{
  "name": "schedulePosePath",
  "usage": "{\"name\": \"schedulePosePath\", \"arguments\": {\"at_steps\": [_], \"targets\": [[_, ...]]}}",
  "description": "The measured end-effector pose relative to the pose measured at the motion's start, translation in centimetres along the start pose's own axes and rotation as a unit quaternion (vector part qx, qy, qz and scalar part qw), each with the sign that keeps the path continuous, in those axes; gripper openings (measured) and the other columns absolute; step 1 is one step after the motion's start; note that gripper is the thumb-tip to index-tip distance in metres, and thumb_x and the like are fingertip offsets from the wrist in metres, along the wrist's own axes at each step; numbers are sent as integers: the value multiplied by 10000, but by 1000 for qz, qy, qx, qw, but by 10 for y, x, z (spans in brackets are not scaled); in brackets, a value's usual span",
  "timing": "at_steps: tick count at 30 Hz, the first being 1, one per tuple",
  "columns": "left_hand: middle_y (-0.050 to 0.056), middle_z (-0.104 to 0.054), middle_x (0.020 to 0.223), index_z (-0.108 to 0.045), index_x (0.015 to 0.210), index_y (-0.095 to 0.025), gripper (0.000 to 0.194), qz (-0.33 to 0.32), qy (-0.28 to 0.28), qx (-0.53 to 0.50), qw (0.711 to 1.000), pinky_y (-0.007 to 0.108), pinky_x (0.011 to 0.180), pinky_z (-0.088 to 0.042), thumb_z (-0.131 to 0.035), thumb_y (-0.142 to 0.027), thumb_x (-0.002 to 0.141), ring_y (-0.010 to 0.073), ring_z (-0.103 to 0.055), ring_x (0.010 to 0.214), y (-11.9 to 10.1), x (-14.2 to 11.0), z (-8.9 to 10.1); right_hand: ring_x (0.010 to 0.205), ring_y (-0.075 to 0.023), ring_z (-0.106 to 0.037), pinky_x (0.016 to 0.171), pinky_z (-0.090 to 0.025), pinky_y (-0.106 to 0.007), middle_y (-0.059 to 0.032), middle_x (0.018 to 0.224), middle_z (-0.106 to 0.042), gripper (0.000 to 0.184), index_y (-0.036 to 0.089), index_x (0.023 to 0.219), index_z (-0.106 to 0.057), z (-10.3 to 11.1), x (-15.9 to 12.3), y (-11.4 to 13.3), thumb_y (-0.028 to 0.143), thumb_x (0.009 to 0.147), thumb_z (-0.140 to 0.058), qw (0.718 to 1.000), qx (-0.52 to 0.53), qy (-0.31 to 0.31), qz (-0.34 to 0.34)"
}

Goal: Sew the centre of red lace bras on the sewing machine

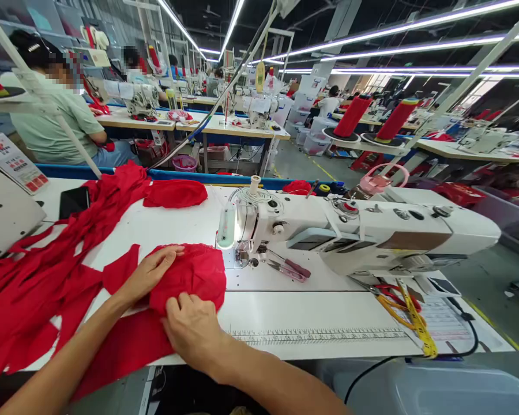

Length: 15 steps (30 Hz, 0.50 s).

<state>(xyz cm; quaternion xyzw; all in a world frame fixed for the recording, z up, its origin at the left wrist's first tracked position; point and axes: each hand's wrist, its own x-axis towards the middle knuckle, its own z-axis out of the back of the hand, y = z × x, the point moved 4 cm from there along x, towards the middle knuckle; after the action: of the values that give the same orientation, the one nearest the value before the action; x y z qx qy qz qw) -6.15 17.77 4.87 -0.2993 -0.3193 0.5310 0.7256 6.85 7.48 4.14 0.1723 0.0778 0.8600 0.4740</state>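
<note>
A rounded red fabric piece (199, 276) lies on the white sewing table, its right edge close to the needle area of the sewing machine (294, 222). My left hand (153, 271) rests on the upper left of this piece with its fingers stretched out. At the lower edge, the fingers of my right hand (194, 331) are curled and closed on the fabric. More red cloth (130, 346) spreads below and hangs over the table's front edge. Strips of red fabric (38, 288) are heaped to the left of my hands.
Thread snips (288, 270) lie beside the machine's needle. Orange-handled scissors (393, 305) and a yellow tape measure (419, 328) are at the right. A printed ruler (320, 335) runs along the front. A folded red piece (175, 193) lies behind; a co-worker (56, 115) sits beyond.
</note>
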Motion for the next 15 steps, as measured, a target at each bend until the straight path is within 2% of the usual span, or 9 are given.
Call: {"name": "schedulePosePath", "arguments": {"at_steps": [2,4,6,8,10,11,13,14,15], "targets": [[111,-687,1275,-628,1236,-180,583,-1,6,1,1000,440,1089,-475,-336,-612,975,254,-628,1222,4,-9,-8,621,-176,-607,525,-443,-257,-36,785,-660,59,198,873,-566,9,-21,-9,229,917,-541,997,69,-41,0],[101,-640,1341,-601,1290,-207,542,-7,12,25,1000,482,1121,-435,-352,-580,986,261,-574,1282,5,-24,-16,635,-150,-599,586,-465,-247,-15,766,-651,170,215,849,-562,33,-60,-43,245,970,-447,966,205,-132,-83],[87,-610,1366,-568,1338,-230,512,-33,14,82,996,508,1120,-429,-376,-553,991,270,-541,1305,2,-41,-26,599,-138,-573,544,-456,-233,2,723,-634,246,226,835,-567,61,-110,-92,358,1003,-443,895,306,-229,-229],[79,-592,1373,-522,1386,-243,489,-72,21,134,988,512,1106,-442,-391,-516,1002,271,-533,1303,-3,-56,-37,589,-145,-564,511,-454,-235,8,693,-612,291,222,836,-580,87,-162,-140,480,954,-516,820,341,-306,-342],[84,-590,1363,-479,1424,-243,477,-119,24,163,979,512,1074,-471,-407,-472,1012,274,-550,1273,-10,-67,-49,613,-163,-583,542,-484,-268,-4,721,-626,354,207,876,-615,107,-201,-173,559,852,-621,782,324,-332,-416],[92,-592,1353,-466,1434,-238,472,-143,16,175,974,513,1056,-484,-417,-450,1015,279,-556,1257,-15,-70,-53,662,-183,-612,568,-498,-287,-25,781,-653,388,200,920,-633,117,-216,-183,569,805,-656,768,272,-369,-447],[108,-590,1336,-468,1434,-226,449,-192,-20,195,962,512,1045,-490,-453,-388,1016,290,-550,1251,-30,-74,-58,789,-210,-651,690,-530,-335,-61,936,-684,388,197,1019,-652,133,-228,-182,525,811,-663,766,148,-425,-459],[111,-591,1324,-481,1422,-220,426,-218,-41,198,955,499,1051,-488,-472,-340,1014,287,-546,1251,-40,-76,-59,845,-217,-661,755,-536,-354,-68,989,-688,346,204,1059,-654,137,-224,-174,476,846,-647,779,105,-436,-437],[109,-593,1313,-498,1405,-217,399,-245,-55,195,948,474,1061,-485,-485,-280,1011,275,-543,1253,-51,-76,-61,882,-216,-667,807,-537,-364,-67,1011,-692,285,214,1087,-654,137,-213,-163,416,889,-622,807,84,-429,-396]]}}
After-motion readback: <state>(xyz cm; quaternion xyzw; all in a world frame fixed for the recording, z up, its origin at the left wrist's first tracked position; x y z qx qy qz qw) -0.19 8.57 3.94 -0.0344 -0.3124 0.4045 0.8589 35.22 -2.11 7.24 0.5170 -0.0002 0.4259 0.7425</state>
